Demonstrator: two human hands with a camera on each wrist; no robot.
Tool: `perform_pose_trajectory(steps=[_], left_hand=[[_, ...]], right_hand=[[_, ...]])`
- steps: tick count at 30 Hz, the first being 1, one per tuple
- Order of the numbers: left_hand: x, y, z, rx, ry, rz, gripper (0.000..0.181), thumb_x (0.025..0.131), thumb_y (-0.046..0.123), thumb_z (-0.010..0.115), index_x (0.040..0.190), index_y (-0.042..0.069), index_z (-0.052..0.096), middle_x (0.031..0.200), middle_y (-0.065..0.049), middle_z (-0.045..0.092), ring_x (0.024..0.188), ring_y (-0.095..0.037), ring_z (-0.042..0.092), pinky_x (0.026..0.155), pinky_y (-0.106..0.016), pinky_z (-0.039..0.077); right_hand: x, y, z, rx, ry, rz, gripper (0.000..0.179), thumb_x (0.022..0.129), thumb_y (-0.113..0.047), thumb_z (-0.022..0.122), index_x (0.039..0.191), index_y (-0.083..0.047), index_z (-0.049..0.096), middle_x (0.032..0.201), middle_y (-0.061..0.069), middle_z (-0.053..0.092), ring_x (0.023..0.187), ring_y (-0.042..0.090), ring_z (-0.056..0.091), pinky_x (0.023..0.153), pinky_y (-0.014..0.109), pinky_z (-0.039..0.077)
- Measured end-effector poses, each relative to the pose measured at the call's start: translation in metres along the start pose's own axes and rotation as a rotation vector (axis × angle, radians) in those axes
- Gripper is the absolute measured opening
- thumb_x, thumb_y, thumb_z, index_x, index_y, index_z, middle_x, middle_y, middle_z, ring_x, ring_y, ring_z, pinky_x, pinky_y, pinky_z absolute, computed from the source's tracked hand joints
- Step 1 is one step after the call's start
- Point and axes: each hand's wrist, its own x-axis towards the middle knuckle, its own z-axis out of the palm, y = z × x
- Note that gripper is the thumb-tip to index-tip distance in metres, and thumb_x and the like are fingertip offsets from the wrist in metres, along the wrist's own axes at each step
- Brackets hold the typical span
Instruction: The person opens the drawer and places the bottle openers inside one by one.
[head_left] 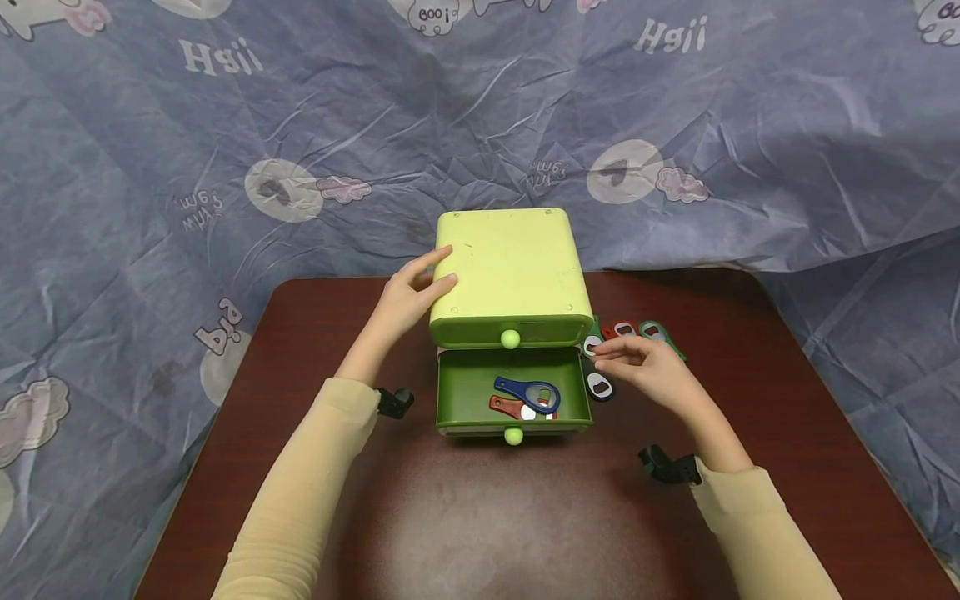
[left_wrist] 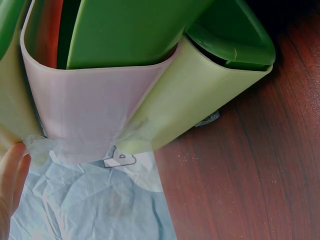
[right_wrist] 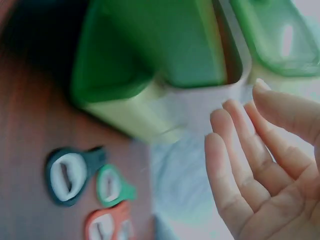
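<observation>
A small drawer cabinet with a pale yellow top (head_left: 510,262) stands on the table. Below its shut top drawer (head_left: 472,332), a green drawer (head_left: 468,383) is pulled out. Inside that drawer lie a blue bottle opener (head_left: 542,397) and a red bottle opener (head_left: 510,406), partly overlapping. My left hand (head_left: 407,296) rests on the cabinet's upper left edge with fingers and thumb spread. To the right of the open drawer, my right hand (head_left: 656,371) hovers with loosely bent fingers (right_wrist: 250,155) and an empty palm.
Several more bottle openers lie right of the cabinet, among them a black one (right_wrist: 65,175), a green one (right_wrist: 110,185) and a red one (right_wrist: 105,225). A printed grey-blue cloth (head_left: 360,125) hangs behind the dark red wooden table (head_left: 337,483).
</observation>
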Motion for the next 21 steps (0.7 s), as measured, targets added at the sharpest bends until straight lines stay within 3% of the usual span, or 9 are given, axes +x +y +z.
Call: perform_pose_trajectory(steps=[10, 16, 21], left_hand=[[-0.001, 0.002, -0.001, 0.002, 0.004, 0.002, 0.053, 0.091, 0.049, 0.067, 0.141, 0.044, 0.051, 0.157, 0.005, 0.036, 0.137, -0.022, 0.048, 0.105, -0.048, 0.046], [-0.001, 0.001, -0.001, 0.002, 0.005, -0.001, 0.053, 0.09, 0.05, 0.067, 0.141, 0.045, 0.051, 0.157, 0.006, 0.036, 0.137, -0.022, 0.048, 0.105, -0.048, 0.047], [0.0, 0.0, -0.001, 0.011, -0.001, -0.001, 0.053, 0.09, 0.05, 0.067, 0.141, 0.045, 0.051, 0.157, 0.006, 0.036, 0.137, -0.022, 0.048, 0.105, -0.049, 0.046]], right_hand=[[0.021, 0.056, 0.014, -0.075, 0.2, 0.103, 0.037, 0.091, -0.028, 0.073, 0.115, -0.001, 0.07, 0.103, 0.016, 0.074, 0.078, -0.006, 0.062, 0.07, 0.022, 0.052], [0.033, 0.076, 0.035, -0.168, 0.287, 0.121, 0.028, 0.088, -0.023, 0.075, 0.106, -0.002, 0.073, 0.102, 0.018, 0.075, 0.084, 0.014, 0.07, 0.067, 0.021, 0.05], [0.039, 0.082, 0.049, -0.242, 0.302, 0.177, 0.034, 0.087, -0.026, 0.076, 0.107, 0.002, 0.072, 0.099, 0.019, 0.074, 0.091, 0.031, 0.071, 0.072, 0.035, 0.055]])
